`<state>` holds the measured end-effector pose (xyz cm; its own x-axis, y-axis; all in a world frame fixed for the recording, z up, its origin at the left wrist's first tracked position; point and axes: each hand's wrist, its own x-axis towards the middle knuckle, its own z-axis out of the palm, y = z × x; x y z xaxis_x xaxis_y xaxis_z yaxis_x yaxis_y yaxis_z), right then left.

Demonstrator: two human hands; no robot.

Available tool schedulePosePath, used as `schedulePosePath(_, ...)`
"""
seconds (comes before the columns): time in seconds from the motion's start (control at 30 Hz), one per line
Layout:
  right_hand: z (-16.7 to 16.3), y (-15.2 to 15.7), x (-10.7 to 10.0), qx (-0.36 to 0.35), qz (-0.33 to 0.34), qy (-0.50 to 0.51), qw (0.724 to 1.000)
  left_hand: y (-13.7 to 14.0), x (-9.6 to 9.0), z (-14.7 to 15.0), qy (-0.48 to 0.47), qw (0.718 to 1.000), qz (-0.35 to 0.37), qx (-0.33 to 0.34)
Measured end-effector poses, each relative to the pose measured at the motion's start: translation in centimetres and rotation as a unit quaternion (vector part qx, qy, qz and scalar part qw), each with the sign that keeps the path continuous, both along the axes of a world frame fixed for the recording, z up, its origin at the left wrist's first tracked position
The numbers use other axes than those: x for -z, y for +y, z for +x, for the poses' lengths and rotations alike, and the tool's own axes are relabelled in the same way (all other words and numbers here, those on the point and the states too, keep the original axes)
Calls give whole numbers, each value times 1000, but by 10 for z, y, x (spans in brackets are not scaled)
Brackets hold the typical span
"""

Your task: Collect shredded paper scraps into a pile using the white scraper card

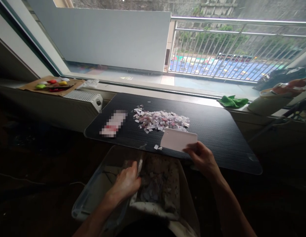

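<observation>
Below the near edge of the table (224, 144), the left hand (128, 180) grips the side of a patterned cloth (172, 179). Between far and near edges lies a pile of paper scraps (162, 121); the right hand (202, 158) pinches a white card (177, 139) beside it. Two loose bits (156, 147) lie by the near edge.

The person's left hand (128, 181) and right hand (202, 158) are bare, continuing into a bare left forearm (101, 209) and bare right forearm (229, 199). A black, rounded shape (145, 228) at the lower edge is too dim to identify as clothing.
</observation>
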<state>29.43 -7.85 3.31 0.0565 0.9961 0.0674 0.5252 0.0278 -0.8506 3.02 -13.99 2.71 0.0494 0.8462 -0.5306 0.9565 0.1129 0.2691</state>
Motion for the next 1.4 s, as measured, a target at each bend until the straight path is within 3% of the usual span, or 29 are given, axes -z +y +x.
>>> schedulePosePath(0.17, -8, 9, 6, 3, 9, 38, 999, 3, 4, 0, -18, 1000, -4, -5)
schedulePosePath(0.43, -4, 4, 7, -72, -34, 33, 996, 4, 3, -3, -31, 999, -2, -14)
schedulePosePath(0.6, 5, -1, 10, -21, -11, 34, 999, 4, 4, -3, -23, 1000, 3, -9)
schedulePosePath(0.73, 5, -5, 6, -57, -31, 19, 998, 4, 4, -2, -24, 1000, 1, -2)
schedulePosePath(0.9, 3, -4, 5, -16, -11, 30, 999, 3, 1, -1, -18, 1000, 0, 1)
schedulePosePath(1.07, 7, -8, 10, -46, -34, 47, 997, 4, 0, -1, -15, 1000, 0, 2)
schedulePosePath(1.2, 11, -16, 8, 5, -29, 75, 997, 5, 2, 1, -10, 1000, 5, 13)
schedulePosePath(1.33, 9, -20, 4, -48, -50, 84, 994, 6, 5, 3, -6, 1000, 6, 28)
schedulePosePath(1.4, 8, -20, 3, -36, -40, 77, 996, 7, 5, 5, -3, 1000, 3, 31)
